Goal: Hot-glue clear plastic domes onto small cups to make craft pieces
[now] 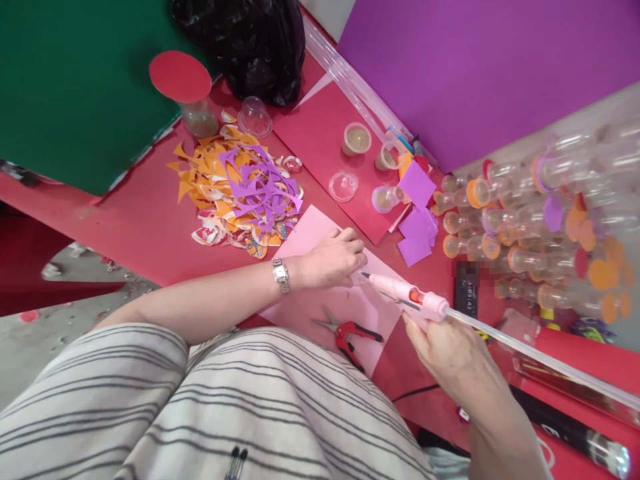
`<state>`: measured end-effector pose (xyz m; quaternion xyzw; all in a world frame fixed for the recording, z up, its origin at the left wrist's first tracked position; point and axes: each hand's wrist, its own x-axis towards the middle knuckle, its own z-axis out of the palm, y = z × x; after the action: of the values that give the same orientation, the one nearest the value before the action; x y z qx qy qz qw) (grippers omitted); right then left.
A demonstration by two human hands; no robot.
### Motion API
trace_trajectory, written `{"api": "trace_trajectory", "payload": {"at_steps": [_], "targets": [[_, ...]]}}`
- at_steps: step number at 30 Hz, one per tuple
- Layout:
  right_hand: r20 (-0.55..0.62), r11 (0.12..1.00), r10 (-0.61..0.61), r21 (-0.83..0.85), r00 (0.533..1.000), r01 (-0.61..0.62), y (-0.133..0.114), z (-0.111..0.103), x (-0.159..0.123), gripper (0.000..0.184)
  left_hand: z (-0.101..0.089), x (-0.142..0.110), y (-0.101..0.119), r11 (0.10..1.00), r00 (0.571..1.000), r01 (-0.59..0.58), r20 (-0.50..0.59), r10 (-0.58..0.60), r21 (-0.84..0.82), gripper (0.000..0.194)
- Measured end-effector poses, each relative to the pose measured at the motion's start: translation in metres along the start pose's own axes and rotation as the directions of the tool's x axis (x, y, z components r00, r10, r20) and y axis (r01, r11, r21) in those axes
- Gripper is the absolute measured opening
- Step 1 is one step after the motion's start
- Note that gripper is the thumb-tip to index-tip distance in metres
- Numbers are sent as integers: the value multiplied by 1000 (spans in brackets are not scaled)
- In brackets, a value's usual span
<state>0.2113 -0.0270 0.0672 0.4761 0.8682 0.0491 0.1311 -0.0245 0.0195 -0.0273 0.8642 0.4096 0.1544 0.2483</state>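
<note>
My right hand point(443, 340) is wrapped round a pink hot glue gun point(405, 291), from whose back a long clear glue stick point(530, 357) runs off to the right. The gun's dark nozzle points left at a small clear plastic piece point(358, 277). My left hand point(336, 257), with a watch on its wrist, is closed on that piece; its exact kind is partly hidden by my fingers. Both are over a pink sheet of paper point(305, 320). Red-handled snips point(350, 333) lie on the sheet, nearer to my body, with their blades apart.
Orange and purple paper scraps point(245, 187) are heaped at left. Small clear cups point(357, 140), a clear lid point(343, 187) and purple paper squares point(419, 230) lie beyond my hands. Several clear bottles point(540, 220) stand at right. A black plastic bag point(245, 47) sits at the back.
</note>
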Motion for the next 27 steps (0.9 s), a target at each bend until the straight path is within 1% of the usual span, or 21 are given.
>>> {"api": "trace_trajectory", "payload": {"at_steps": [6, 9, 12, 16, 19, 23, 27], "targets": [[0, 998, -46, -33, 999, 46, 0, 0, 0, 36, 3, 0, -1, 1000, 1000, -10, -28, 10, 8, 27], [-17, 996, -75, -49, 997, 74, 0, -1, 0, 36, 2, 0, 0, 1000, 1000, -9, -23, 9, 7, 28], [-8, 993, -101, -68, 995, 100, 1, -2, 0, 36, 1, 0, 0, 1000, 1000, -17, -18, 17, -2, 27], [-6, 992, -97, -81, 995, 96, 1, -2, 1, 35, 3, 1, 0, 1000, 1000, -9, -22, 9, -9, 24], [-20, 993, -98, -74, 995, 96, 1, -1, 3, 34, 5, 1, -1, 1000, 999, -15, -46, 15, -14, 22], [-25, 988, -130, -84, 991, 128, 1, -2, 4, 32, 6, 1, -2, 1000, 998, -25, -53, 24, -15, 22], [-21, 981, -156, -118, 988, 152, 0, -5, 6, 36, 6, 0, 0, 999, 999, -23, -49, 22, -27, 20]]}}
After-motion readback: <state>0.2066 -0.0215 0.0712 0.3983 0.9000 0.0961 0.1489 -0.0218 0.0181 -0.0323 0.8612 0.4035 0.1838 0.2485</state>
